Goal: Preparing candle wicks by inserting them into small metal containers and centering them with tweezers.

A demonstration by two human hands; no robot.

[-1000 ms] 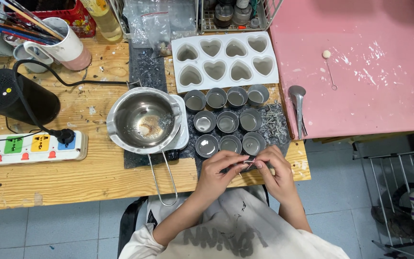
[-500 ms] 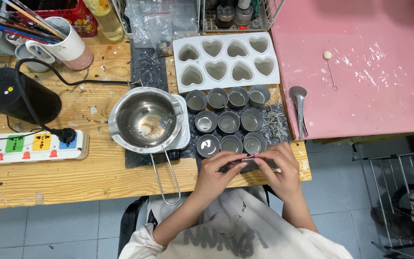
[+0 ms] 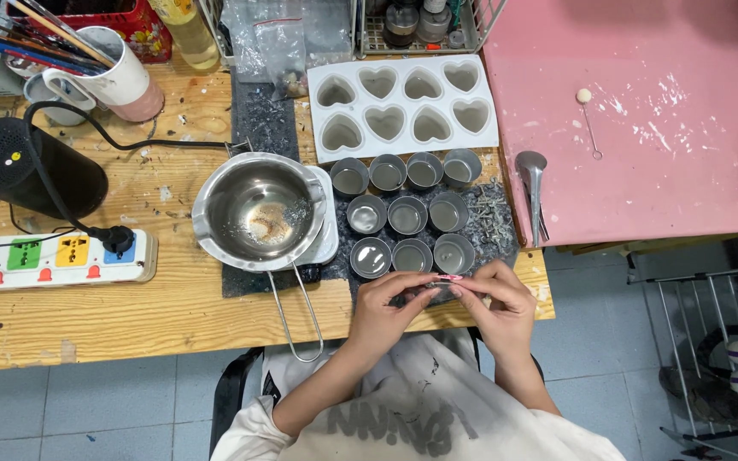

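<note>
Here, seen from above, the left hand (image 3: 386, 306) and right hand (image 3: 495, 303) meet at the near edge of the wooden tabletop (image 3: 130, 316), fingertips of both pressed together in a pinching grip on one tiny pinkish piece (image 3: 448, 278), too small to identify. Just beyond stand small metal cups (image 3: 412, 254). The piece could slip and drop to the floor, or a knuckle could nudge the nearest cup.

Wooden workbench (image 3: 130, 316), grey tiled floor (image 3: 87, 410)
</note>
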